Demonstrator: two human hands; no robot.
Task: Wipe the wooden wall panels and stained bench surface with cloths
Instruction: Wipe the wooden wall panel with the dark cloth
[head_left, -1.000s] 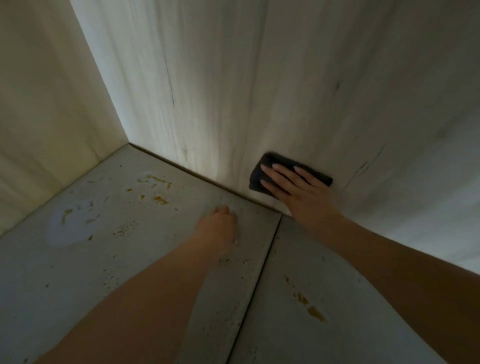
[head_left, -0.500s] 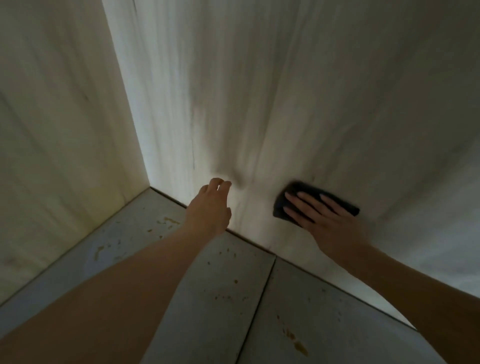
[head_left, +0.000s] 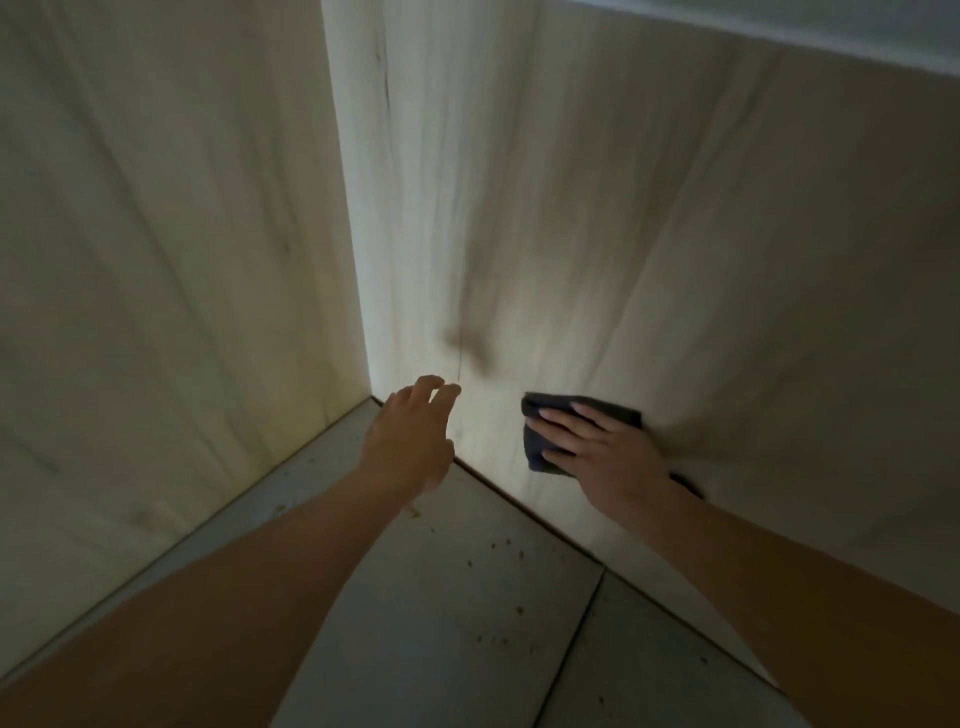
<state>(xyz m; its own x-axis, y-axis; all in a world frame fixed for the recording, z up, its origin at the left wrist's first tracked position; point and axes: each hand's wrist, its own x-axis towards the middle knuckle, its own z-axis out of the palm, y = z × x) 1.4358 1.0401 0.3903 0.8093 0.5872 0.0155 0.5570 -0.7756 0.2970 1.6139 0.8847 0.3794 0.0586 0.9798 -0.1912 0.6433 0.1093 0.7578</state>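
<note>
Raised, right hand (head_left: 608, 457) (flat) presses cloth (head_left: 540, 441) against panel (head_left: 649, 260).

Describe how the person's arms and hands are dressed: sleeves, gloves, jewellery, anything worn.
Both forearms are bare up to the frame edge, with no sleeves in view. The left hand and right hand wear no gloves, and no rings, watch or bracelets show. The dim light and blur could hide small details.

two bare forearms come into view from below, no sleeves on either as far as can be seen; the left hand (head_left: 408, 441) and right hand (head_left: 605, 457) are ungloved, no rings, watch or bands visible
</note>
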